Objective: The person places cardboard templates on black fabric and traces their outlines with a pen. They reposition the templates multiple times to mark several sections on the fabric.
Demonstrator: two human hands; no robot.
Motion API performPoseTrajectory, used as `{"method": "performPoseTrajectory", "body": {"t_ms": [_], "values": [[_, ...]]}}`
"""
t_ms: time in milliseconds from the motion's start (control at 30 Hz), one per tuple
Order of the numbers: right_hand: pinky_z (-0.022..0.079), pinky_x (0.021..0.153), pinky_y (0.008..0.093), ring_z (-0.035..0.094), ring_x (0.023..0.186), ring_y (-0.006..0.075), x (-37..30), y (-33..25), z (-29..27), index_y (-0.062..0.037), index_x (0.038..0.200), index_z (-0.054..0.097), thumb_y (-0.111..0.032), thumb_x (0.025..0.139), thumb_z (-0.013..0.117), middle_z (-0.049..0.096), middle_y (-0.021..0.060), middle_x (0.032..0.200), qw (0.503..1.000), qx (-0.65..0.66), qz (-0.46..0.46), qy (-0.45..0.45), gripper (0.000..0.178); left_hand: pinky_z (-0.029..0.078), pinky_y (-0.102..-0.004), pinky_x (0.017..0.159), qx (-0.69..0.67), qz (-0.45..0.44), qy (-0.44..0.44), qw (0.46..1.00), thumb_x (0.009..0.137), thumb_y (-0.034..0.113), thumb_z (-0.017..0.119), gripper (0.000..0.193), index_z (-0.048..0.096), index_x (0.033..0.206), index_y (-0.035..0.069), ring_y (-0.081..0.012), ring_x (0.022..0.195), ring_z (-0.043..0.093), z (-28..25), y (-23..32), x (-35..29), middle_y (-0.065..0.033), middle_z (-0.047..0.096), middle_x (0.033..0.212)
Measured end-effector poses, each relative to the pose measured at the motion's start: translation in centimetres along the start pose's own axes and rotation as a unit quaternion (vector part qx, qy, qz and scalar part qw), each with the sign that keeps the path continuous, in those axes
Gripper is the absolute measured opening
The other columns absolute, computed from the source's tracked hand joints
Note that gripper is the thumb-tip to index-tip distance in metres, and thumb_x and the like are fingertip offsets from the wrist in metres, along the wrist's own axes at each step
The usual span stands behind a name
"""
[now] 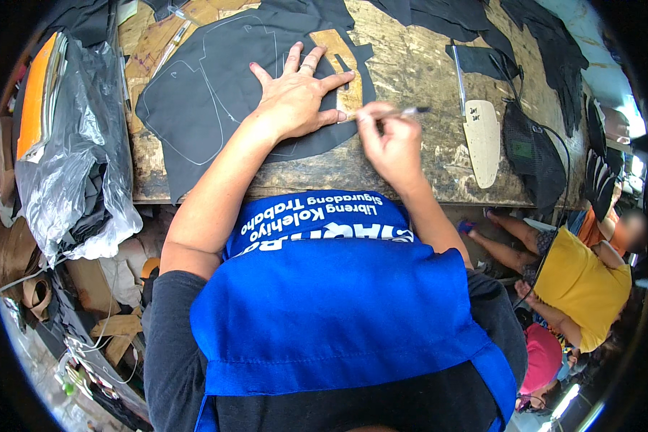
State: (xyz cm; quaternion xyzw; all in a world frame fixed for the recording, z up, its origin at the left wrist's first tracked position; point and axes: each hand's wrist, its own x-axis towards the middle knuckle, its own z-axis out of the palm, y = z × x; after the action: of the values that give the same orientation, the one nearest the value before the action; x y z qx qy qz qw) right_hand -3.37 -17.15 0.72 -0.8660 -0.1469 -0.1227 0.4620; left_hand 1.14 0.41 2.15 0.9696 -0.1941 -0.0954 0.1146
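Observation:
A large piece of black leather-like sheet (169, 101) lies flat on the worn wooden table, with pale shoe-part outlines drawn on it. My left hand (295, 101) is spread over it, its fingers pressing on a tan pattern template (329, 41) with a slot cut in it. My right hand (394, 147) pinches a slim pen (409, 111), its dark end pointing right. The tip meets the template's lower edge near my left thumb; the exact contact is partly hidden by my fingers.
To the right lie a pale sole-shaped template (482, 147), a metal ruler (459, 81) and a black mesh piece (529, 155). Black scraps (547, 50) cover the far right. A clear plastic bag (86, 144) hangs at the left edge. Another person in yellow (583, 288) sits at right.

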Motion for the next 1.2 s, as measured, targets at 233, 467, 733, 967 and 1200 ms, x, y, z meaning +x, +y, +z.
{"method": "performPoseTrajectory", "body": {"t_ms": [233,467,733,967,1200], "values": [[0.050,0.057,0.0243,0.062,0.065,0.0115,1.0,0.5,0.4,0.0043,0.086,0.062,-0.007,0.087,0.062,0.063,0.0072,0.075,0.965,0.242,0.101,0.011,0.011,0.013,-0.0793,0.095,-0.035,-0.017,0.016,0.999,0.070,0.054,0.071,0.085,0.035,0.141,0.023,-0.0317,0.140,0.016,0.1,-0.2,-0.1,-0.0082,0.025,0.150],[0.050,0.057,0.0262,0.063,0.064,0.0126,2.3,0.7,1.2,0.0047,0.084,0.063,-0.008,0.086,0.063,0.066,0.0107,0.075,0.978,0.189,0.059,-0.065,0.013,0.011,-0.0771,0.097,-0.081,-0.045,0.032,0.995,0.065,0.052,0.076,0.107,0.019,0.145,0.009,-0.0287,0.140,0.019,0.2,-0.3,-0.1,-0.0095,0.033,0.147],[0.050,0.054,0.0291,0.063,0.061,0.0135,7.5,4.2,2.3,0.0040,0.085,0.065,-0.017,0.081,0.069,0.066,0.0139,0.071,0.982,0.146,0.059,-0.107,0.022,0.013,-0.0775,0.095,-0.070,-0.052,0.079,0.993,0.069,0.044,0.076,0.093,0.028,0.142,0.011,-0.0333,0.140,0.018,0.7,0.4,-0.8,-0.0148,0.031,0.146],[0.049,0.055,0.0299,0.063,0.058,0.0154,10.2,4.6,2.5,0.0034,0.084,0.065,-0.023,0.080,0.069,0.065,0.0150,0.066,0.989,0.060,0.009,-0.138,0.027,0.019,-0.0800,0.089,-0.021,-0.062,0.103,0.993,0.074,0.038,0.072,0.054,0.053,0.123,0.025,-0.0364,0.135,0.025,0.8,1.9,-2.1,-0.0183,0.037,0.137],[0.049,0.055,0.0313,0.063,0.057,0.0194,13.4,4.8,5.3,0.0016,0.082,0.066,-0.023,0.080,0.070,0.064,0.0144,0.065,0.991,0.080,-0.047,-0.092,0.025,0.015,-0.0787,0.093,0.005,-0.020,0.048,0.999,0.075,0.037,0.072,0.052,0.055,0.122,0.022,-0.0321,0.138,0.023,-0.1,1.6,-1.3,-0.0158,0.034,0.142]]}}
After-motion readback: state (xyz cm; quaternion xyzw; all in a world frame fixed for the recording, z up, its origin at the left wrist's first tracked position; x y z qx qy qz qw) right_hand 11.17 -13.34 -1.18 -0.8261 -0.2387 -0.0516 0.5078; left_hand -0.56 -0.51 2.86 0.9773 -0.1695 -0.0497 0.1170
